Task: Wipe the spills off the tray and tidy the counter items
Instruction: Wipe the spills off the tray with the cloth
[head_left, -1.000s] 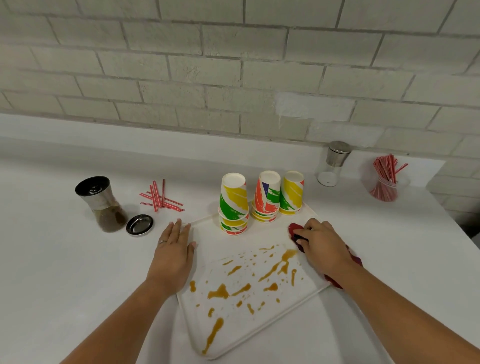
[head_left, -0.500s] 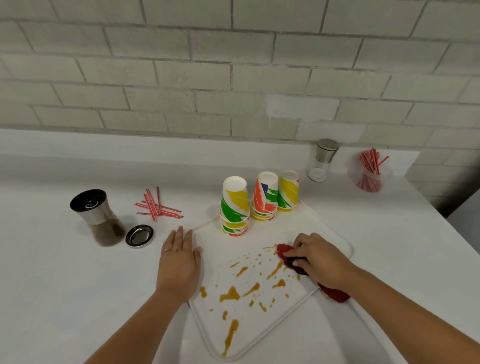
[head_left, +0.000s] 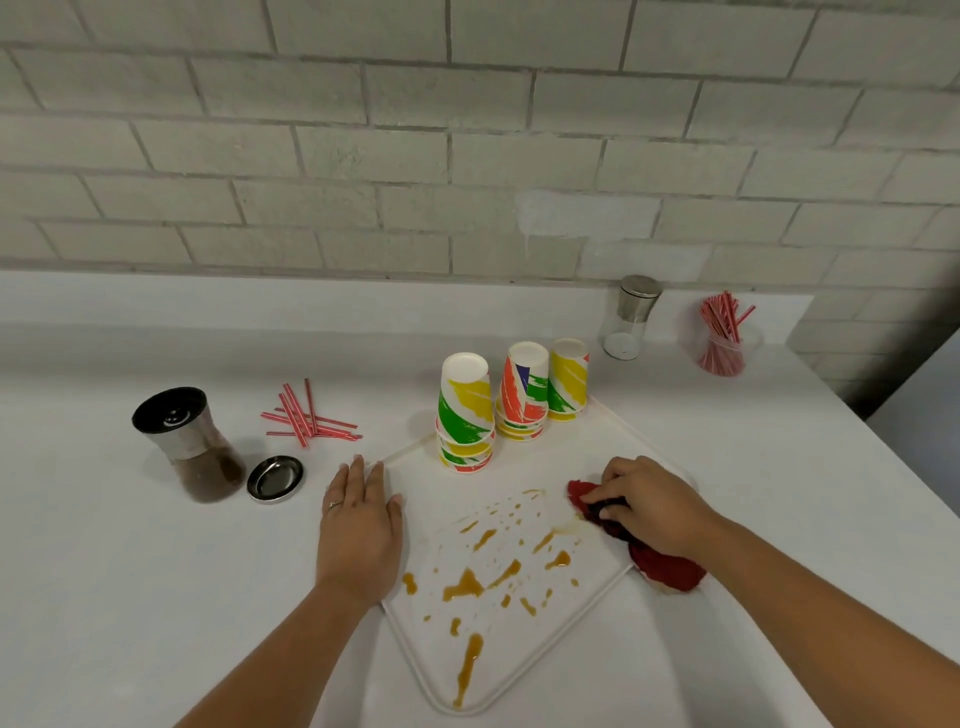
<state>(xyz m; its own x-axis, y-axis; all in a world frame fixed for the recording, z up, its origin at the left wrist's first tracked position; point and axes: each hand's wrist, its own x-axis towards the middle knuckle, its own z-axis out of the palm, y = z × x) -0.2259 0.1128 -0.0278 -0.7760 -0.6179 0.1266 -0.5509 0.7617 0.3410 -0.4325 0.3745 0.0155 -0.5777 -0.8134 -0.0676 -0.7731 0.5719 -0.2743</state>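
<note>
Left hand (head_left: 358, 525): flat on the table (head_left: 130, 597) at the tray's 9 o'clock edge, fingers (head_left: 357, 475) straight, holding nothing.
Right hand (head_left: 649, 506): fingers curled round the red cloth (head_left: 670, 569), pressing it on the tray (head_left: 441, 499) at 3 o'clock.
Spills (head_left: 462, 584): brown splashes from tray centre to 6 o'clock.
Cups (head_left: 465, 410): upturned stacks at the tray's 12 o'clock.
Straws (head_left: 309, 415): loose on the table at 10 o'clock of the tray.

Bright even light, soft faint shadows, wide-angle edge bending, slightly soft focus

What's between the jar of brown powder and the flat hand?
In the head view, a small round metal lid lies on the counter between the jar and the left hand.
</note>
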